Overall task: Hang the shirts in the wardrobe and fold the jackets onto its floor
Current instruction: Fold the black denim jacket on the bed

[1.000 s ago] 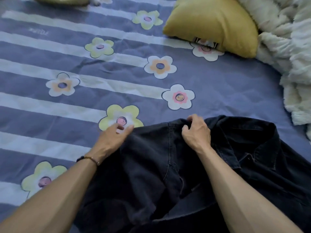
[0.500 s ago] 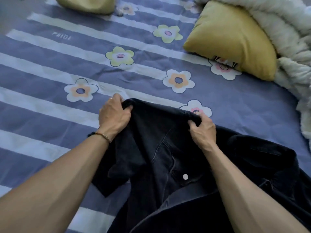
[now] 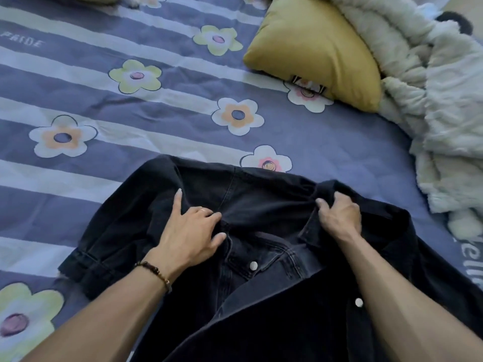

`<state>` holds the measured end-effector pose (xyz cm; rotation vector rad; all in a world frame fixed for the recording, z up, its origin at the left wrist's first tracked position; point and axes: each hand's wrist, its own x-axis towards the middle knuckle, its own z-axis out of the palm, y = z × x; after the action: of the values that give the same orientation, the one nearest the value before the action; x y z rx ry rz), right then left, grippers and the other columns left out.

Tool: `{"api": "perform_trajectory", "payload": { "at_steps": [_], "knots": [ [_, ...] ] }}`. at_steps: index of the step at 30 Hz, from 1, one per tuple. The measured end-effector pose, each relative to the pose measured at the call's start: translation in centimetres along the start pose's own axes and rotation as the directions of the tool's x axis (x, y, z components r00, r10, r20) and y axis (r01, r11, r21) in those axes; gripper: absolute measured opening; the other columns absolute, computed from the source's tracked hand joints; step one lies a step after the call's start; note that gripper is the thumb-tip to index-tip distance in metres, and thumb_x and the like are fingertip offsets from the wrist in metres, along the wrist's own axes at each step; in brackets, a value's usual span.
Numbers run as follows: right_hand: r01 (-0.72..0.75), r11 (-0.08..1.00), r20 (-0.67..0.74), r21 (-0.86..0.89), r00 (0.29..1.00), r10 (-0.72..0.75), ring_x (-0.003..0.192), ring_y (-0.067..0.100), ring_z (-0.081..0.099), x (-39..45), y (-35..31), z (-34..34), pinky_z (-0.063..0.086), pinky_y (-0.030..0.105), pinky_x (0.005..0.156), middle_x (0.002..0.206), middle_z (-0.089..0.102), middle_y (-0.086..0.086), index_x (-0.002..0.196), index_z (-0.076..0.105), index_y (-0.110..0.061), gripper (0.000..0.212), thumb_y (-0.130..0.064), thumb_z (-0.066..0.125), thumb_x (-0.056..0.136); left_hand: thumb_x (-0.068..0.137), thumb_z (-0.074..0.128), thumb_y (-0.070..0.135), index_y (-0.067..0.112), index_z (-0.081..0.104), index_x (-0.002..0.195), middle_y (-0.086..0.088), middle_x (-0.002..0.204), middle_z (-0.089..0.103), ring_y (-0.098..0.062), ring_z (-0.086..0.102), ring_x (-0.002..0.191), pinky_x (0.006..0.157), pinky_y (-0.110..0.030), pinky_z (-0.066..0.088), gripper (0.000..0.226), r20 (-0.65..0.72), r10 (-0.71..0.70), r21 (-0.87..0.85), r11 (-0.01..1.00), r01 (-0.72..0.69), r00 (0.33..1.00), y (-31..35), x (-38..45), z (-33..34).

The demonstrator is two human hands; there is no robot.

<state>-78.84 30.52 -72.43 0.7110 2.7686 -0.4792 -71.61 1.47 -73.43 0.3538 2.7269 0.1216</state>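
Bedding fills the whole view: a purple bedsheet with pale stripes and printed flowers, on which every item rests. Beyond the left hand, far up at the left edge, the sheet carries the printed word "PRIDE". Around the left wrist sits a beaded bracelet, and a ring shows on one finger of that hand. Under and between both hands lies a dark denim jacket, spread on the sheet with two pale snap buttons visible near the forearms; one cuffed sleeve extends outward to the left of the left hand. The left hand rests on the jacket with thumb extended and fingers bent into a bunch of cloth; whether they pinch it cannot be told. The right hand grips a fold of denim, fingers curled round it. Beyond the right hand lies a mustard-yellow cushion, and to the right of it a heap of cream fluffy blanket that reaches the right edge.

Compared with half a second earlier, the jacket's raised upper edge now lies flatter and more widely spread, the sleeve has come to rest stretched out at the left, the left hand has shifted from gripping the top edge to the middle of the garment, and the hands stand farther apart.
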Motion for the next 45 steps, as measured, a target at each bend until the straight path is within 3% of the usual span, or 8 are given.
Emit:
{"api": "perform_trajectory", "payload": {
  "at_steps": [10,16,22,25,29,34,39,45],
  "knots": [
    [-0.155,0.861,-0.104,0.484,0.967,0.232,0.136,0.034,0.037,-8.0,2.5,2.4,0.029,0.038,0.110,0.149,0.037,0.020,0.148,0.027,-0.001,0.085,-0.042,0.068,0.086,0.087,0.035,0.044,0.006,0.064,0.125,-0.016,0.127,0.063,-0.033,0.053,0.129,0.116,-0.064,0.010,0.061,-0.200,0.025,0.113,0.994,-0.002,0.979,3.2,-5.7,2.2],
    [-0.332,0.729,0.225,0.599,0.943,0.245,0.122,0.030,0.055,-21.9,2.5,6.9,0.039,0.041,0.106,0.124,0.064,0.007,0.138,0.048,-0.008,0.082,-0.066,0.060,0.081,0.093,0.038,0.038,0.004,0.055,0.136,-0.014,0.138,0.056,-0.029,0.044,0.137,0.118,-0.054,0.020,0.057,-0.193,-0.032,-0.006,0.999,0.032,0.981,3.5,-15.9,5.3],
    [-0.090,0.760,0.170,0.644,0.985,-0.027,0.071,0.022,0.057,-24.2,2.2,7.4,0.046,0.032,0.066,0.072,0.059,0.003,0.072,0.056,-0.008,0.022,-0.020,0.074,0.076,0.098,0.041,0.051,0.019,0.044,0.145,-0.001,0.148,0.042,-0.021,0.051,0.127,0.102,-0.037,0.045,0.057,-0.087,-0.168,-0.394,0.911,0.121,0.982,2.4,-24.2,9.2],
    [-0.078,0.637,-0.050,0.767,0.982,0.180,0.066,0.011,0.054,-22.2,6.5,4.0,0.044,0.025,0.068,0.071,0.059,-0.004,0.094,0.067,-0.008,0.011,-0.014,0.068,0.085,0.102,0.044,0.036,0.021,0.037,0.148,0.008,0.136,0.047,-0.015,0.050,0.122,0.101,-0.029,0.038,0.049,-0.053,-0.386,-0.724,0.650,0.231,0.921,1.8,-25.3,9.9],
    [-0.129,0.816,0.039,0.564,0.991,0.129,0.102,0.022,0.066,-29.4,14.6,6.4,0.047,0.029,0.089,0.098,0.072,0.000,0.106,0.069,-0.016,0.022,-0.011,0.055,0.091,0.084,0.058,0.017,0.009,0.055,0.135,-0.007,0.130,0.052,-0.028,0.047,0.125,0.102,-0.029,0.035,0.052,0.029,-0.287,-0.678,0.698,0.230,0.957,1.0,-26.6,11.9],
    [0.190,0.977,0.119,0.101,0.972,-0.202,0.139,0.017,0.037,-41.3,20.0,12.5,0.031,0.041,0.112,0.147,0.042,-0.006,0.136,0.055,-0.023,0.063,-0.035,0.074,0.078,0.060,0.065,0.014,0.024,0.020,0.156,-0.005,0.161,0.010,-0.019,0.012,0.148,0.113,-0.020,0.017,0.107,0.098,-0.011,-0.616,0.784,0.070,0.995,0.2,-29.6,13.5],
    [0.296,0.924,-0.193,-0.244,0.919,-0.345,0.068,0.030,0.055,-40.0,18.9,13.2,0.043,0.037,0.054,0.077,0.055,0.005,0.084,0.066,-0.016,0.034,-0.001,0.081,0.057,0.069,0.078,0.019,0.025,0.018,0.157,-0.013,0.156,0.026,-0.029,0.027,0.142,0.106,-0.035,0.040,0.106,-0.047,0.059,-0.385,0.920,-0.072,0.997,-0.2,-30.1,15.4],
    [0.417,0.903,-0.282,-0.103,0.858,-0.429,0.071,0.027,0.050,-44.7,21.7,10.9,0.042,0.036,0.056,0.073,0.053,0.002,0.075,0.062,-0.013,0.018,-0.004,0.047,0.069,0.064,0.058,-0.014,0.008,0.064,0.115,-0.015,0.101,0.061,-0.038,0.058,0.091,0.079,-0.045,0.048,0.056,-0.384,-0.227,-0.545,0.838,-0.022,0.895,1.9,-30.7,11.7]
  ]
}}
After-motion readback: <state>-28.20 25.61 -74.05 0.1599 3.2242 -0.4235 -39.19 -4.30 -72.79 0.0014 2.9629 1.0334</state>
